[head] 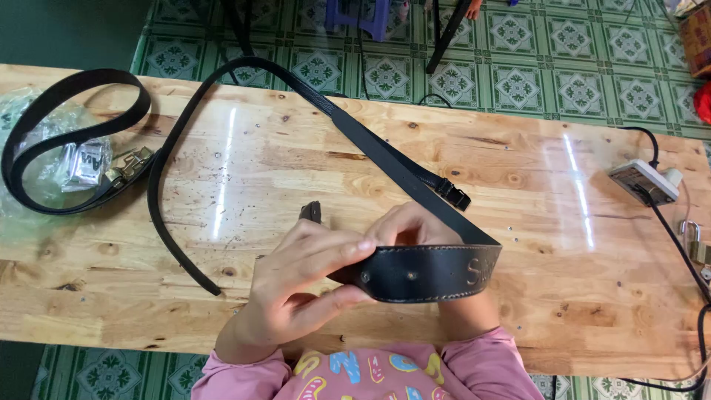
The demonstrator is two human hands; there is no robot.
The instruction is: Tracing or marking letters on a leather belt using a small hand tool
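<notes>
A black leather belt [437, 271] with stitched edges is folded over at the near edge of the wooden table [281, 155]. My left hand [300, 285] pinches its end between thumb and fingers. Mostly hidden behind the fold, my right hand [409, 224] grips the belt with curled fingers. The strap runs up and left across the table in a long arc. A second black belt [52, 148] lies looped at the far left with a metal buckle [127, 167].
A crumpled clear plastic bag [70, 159] sits inside the left loop. A white power strip [643, 181] with a black cable lies at the right edge, a padlock [695, 244] beside it. Green patterned floor tiles show beyond the table.
</notes>
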